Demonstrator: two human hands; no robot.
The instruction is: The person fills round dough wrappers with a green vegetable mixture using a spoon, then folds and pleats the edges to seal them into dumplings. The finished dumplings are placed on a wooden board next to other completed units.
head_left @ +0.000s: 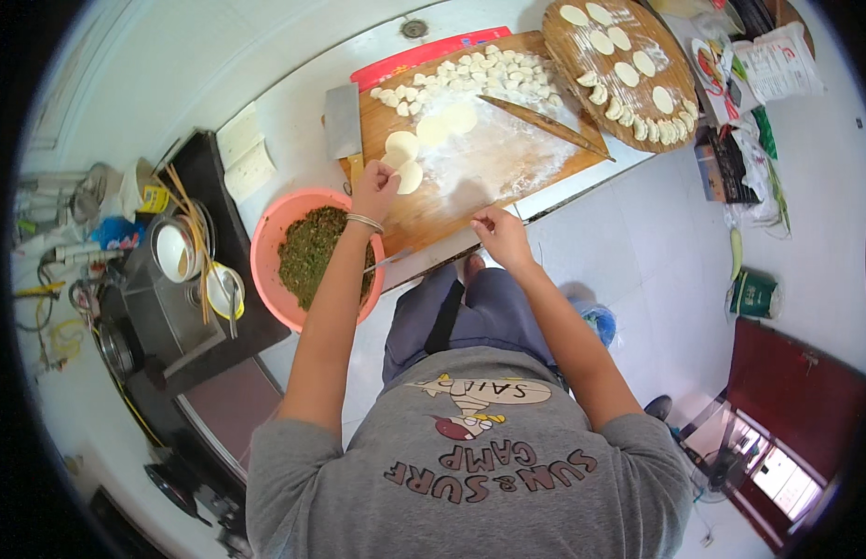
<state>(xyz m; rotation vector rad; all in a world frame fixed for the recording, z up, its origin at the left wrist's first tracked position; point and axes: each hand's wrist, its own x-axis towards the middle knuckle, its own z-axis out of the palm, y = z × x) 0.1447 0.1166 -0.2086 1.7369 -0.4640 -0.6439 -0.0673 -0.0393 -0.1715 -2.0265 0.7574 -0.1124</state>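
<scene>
My left hand (375, 191) reaches over the left side of the floured wooden board (433, 224), its fingertips pinched at the edge of a round dumpling wrapper (410, 178). More wrappers (402, 144) lie just beyond it, partly overlapping. My right hand (504, 238) hovers by the board's near edge, fingers curled together, with nothing visible in them. Under my left forearm stands a pink basin (268, 270) of chopped green filling (312, 247). A tapered rolling pin (545, 126) lies slantwise across the board's right part, and many small dough pieces (489, 70) cover its far side.
On the right, a round wooden board (582, 70) carries wrappers and a curved row of folded dumplings (652, 129). A cleaver (343, 121) rests at the board's left edge. Further left are bowls (175, 250), chopsticks (193, 214) and a sink (168, 317).
</scene>
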